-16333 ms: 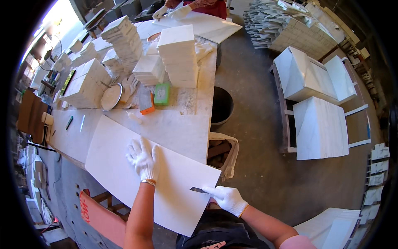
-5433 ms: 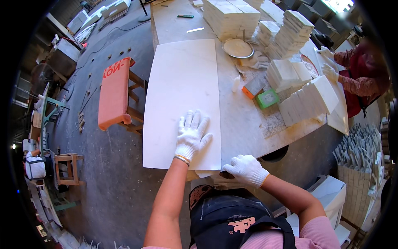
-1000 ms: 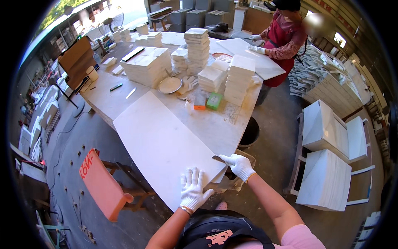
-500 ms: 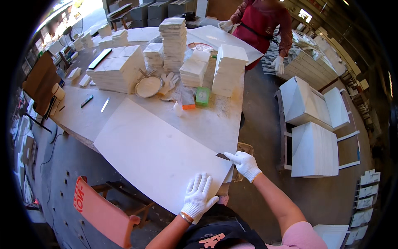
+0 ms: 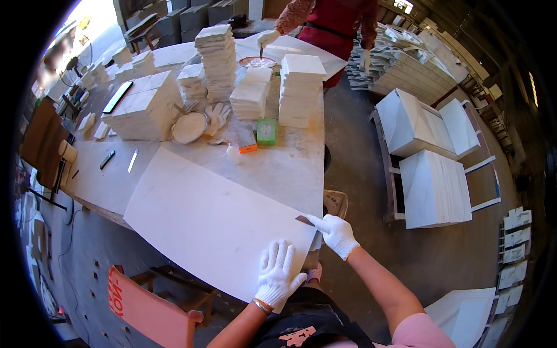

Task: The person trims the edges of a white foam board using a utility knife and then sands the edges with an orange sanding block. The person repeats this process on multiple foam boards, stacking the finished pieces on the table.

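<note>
Indoors, a person in white knit gloves leans over a smooth white slab (image 5: 214, 220), which lies across the near side of a worktable (image 5: 284, 174) and juts past its edge. The left hand (image 5: 275, 275) rests palm down on the slab's near right portion, fingers extended. The right hand (image 5: 335, 232) curls around a flat dark blade (image 5: 303, 220), index finger stretched along it, at the slab's right end; whether the blade touches the surface cannot be told. Beyond the slab are a small white bottle (image 5: 232, 153), an orange-and-gray block (image 5: 246, 139), a green box (image 5: 266, 132) and a round pan (image 5: 176, 138) beside a loose glove (image 5: 217, 116). Farther back, past stacked marble tiles (image 5: 301, 93), a co-worker in a red apron (image 5: 328, 32) grips a tool standing in a red-rimmed dish (image 5: 241, 62).
</note>
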A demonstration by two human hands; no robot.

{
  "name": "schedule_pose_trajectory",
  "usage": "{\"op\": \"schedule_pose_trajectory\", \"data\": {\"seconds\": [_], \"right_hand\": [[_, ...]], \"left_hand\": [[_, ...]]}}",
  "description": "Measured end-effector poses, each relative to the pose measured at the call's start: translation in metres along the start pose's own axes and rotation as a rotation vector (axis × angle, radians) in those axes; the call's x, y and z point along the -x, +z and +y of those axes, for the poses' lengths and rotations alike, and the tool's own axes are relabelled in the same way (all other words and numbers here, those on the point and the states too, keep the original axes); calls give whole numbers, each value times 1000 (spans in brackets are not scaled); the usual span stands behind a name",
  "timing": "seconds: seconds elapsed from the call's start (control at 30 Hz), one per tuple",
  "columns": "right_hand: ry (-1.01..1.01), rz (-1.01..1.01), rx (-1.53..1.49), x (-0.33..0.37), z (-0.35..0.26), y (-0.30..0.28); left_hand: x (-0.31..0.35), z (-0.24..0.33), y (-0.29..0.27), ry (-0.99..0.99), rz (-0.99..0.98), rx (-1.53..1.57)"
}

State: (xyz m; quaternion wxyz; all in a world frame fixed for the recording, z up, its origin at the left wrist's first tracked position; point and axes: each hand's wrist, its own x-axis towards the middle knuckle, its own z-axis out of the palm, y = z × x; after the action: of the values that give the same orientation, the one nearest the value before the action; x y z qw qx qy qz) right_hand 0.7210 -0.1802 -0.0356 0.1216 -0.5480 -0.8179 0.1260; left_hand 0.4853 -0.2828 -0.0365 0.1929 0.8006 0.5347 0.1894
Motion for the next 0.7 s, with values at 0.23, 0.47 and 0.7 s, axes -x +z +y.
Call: {"op": "schedule_pose_trajectory", "data": {"seconds": [0.23,0.47,0.7], "right_hand": [[-51,-24,24,16,-6,-3],[-8,-73,-23,28,-20,6],[-114,-325,-205,98,-60,-2]], "left_hand": [[-1,3,-3,11,3,-23],[3,-10,-5,-9,25,147],[34,-30,-31,-334,221,923]]}}
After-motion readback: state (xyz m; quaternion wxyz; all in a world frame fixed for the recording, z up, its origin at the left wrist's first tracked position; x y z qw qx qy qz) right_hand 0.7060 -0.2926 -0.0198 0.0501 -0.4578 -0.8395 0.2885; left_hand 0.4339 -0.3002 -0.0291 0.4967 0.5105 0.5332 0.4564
